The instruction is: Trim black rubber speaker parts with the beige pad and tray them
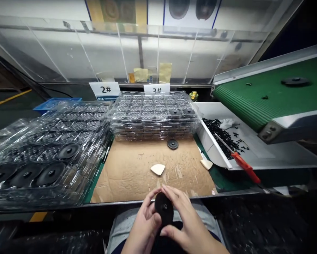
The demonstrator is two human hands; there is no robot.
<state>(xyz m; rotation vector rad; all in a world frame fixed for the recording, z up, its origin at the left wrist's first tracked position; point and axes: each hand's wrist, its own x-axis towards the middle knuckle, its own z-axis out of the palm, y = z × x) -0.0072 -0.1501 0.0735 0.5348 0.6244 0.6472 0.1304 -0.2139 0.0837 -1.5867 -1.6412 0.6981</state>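
at bottom centre of the frame, the person's left hand (pixel 144 224) and right hand (pixel 186 222) hold a black round disc (pixel 163 208) with a centre hole upright between them, above the lap. the fingers of both hands curl around its rim, so both grips are closed on it, with the face of the disc showing. just ahead lies a cardboard sheet (pixel 137 183) on the bench, with a second black disc (pixel 172 144) and a cream wedge (pixel 157 169) on it. stacked clear plastic trays (pixel 153 118) sit at upper centre, and more (pixel 68 128) fill the left, some pockets holding black discs. to the right, a white bin (pixel 214 150) holds small black parts, with a red-handled tool (pixel 243 163) leaning across it, beneath a green conveyor belt (pixel 269 90).
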